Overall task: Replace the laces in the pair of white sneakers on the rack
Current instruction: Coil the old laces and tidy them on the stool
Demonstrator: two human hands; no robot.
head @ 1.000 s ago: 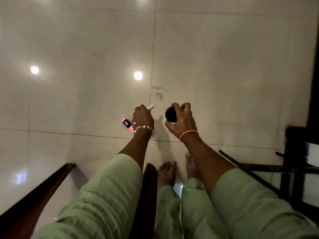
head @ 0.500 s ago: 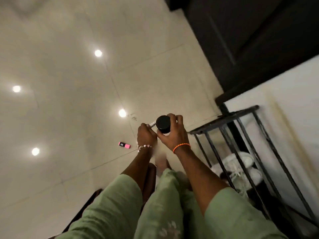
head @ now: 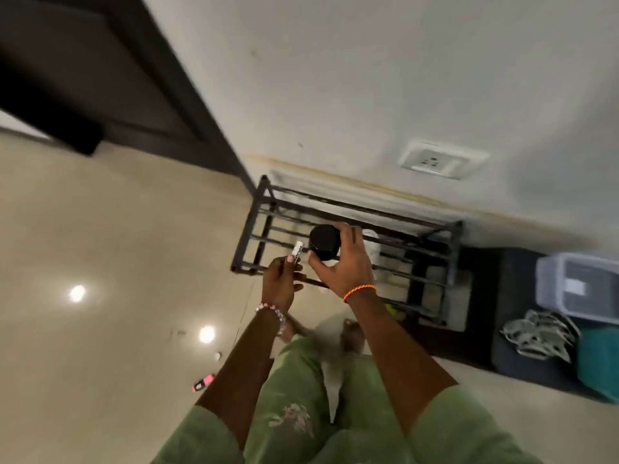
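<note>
A small white tube-like item (head: 297, 250) is pinched in the curled fingers of the left hand (head: 280, 285), and a round black jar-like object (head: 323, 242) is gripped from the side by the right hand (head: 345, 262); both are carried out over the black metal shoe rack (head: 254, 229), probably so that they can be set down before the sneakers are reached. Only blurred patches of the white sneakers (head: 371, 236) are glimpsed through the rack's bars behind the right hand, their laces cannot be made out, and what the two carried items are cannot be told.
</note>
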